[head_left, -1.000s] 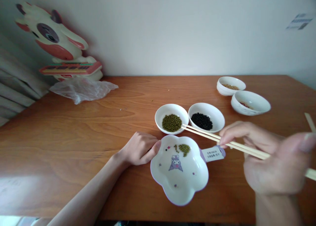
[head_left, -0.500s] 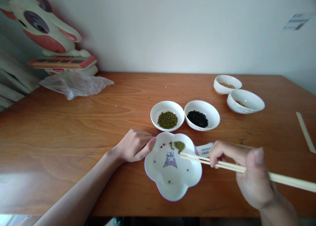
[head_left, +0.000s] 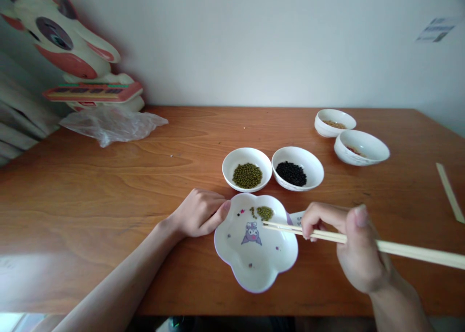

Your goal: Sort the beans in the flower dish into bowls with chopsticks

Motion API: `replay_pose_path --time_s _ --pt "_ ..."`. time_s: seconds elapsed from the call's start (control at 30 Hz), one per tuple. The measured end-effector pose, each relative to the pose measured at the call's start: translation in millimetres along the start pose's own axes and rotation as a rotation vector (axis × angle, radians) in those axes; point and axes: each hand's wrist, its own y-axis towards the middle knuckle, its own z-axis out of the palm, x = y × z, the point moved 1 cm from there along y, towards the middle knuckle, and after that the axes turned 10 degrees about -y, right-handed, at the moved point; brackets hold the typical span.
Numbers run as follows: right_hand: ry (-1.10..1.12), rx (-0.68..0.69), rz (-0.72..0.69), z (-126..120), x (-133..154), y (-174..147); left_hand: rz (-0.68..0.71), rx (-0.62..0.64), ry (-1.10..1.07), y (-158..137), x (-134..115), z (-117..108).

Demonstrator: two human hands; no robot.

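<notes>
A pair of pale wooden chopsticks (head_left: 410, 253) is gripped in my right hand (head_left: 354, 242). Their tips, close together, are over the white flower-shaped dish (head_left: 263, 274), just below a small pile of green mung beans (head_left: 265, 213). A few loose beans lie left of that pile. Printed on the dish floor is a purple cartoon figure. With fingers curled, my left hand (head_left: 203, 213) rests on the table and holds the dish's left rim, its thumb against the edge. A white label (head_left: 296, 218) shows at the dish's right side, partly behind my right hand.
Behind the dish stand a bowl of mung beans (head_left: 225, 170) and a bowl of black beans (head_left: 317, 172). Two more white bowls (head_left: 378, 155) sit at the back right. A pale stick (head_left: 450, 194) lies far right. A plastic bag (head_left: 116, 126) and cow toy (head_left: 90, 56) occupy the back left.
My right hand has shifted slightly left and up with the chopsticks, and their tips have drawn closer together. My left hand stays on the dish rim.
</notes>
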Motion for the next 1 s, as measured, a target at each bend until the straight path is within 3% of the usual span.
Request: replay_pose_path --time_s 0.8,1.0 --pt "0.035 -0.134 0.045 -5.5 2.7 -2.1 -0.008 -0.008 0.008 0.2 -0.9 -1.0" --pt "0.029 -0.081 0.043 -8.2 3.9 -2.1 -0.003 -0.011 0.013 0.0 -1.2 -1.1"
